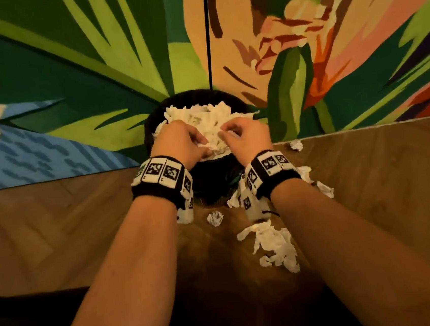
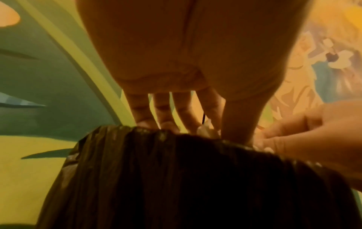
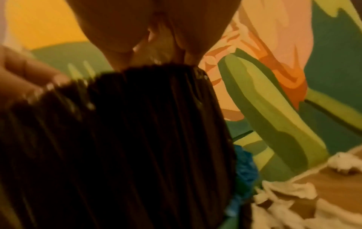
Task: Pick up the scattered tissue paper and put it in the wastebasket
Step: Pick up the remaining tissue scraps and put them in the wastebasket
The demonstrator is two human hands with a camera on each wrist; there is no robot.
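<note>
White tissue paper (image 1: 206, 126) heaps the black-lined wastebasket (image 1: 156, 116) at twelve o'clock; left hand (image 1: 179, 140) and right hand (image 1: 248, 135) pinch it with curled fingers; wristbands (image 1: 161, 179) bear square codes, unreadable; scraps (image 1: 273, 244) at five o'clock.

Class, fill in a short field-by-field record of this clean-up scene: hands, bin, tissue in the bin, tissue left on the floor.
left hand: fingers curled in the tissue pile over the bin
right hand: pinching the same tissue
wastebasket: dark, black liner, against the painted wall
tissue in wastebasket: heaped above the rim
tissue on floor: several pieces remain, plus a crumpled ball
</note>
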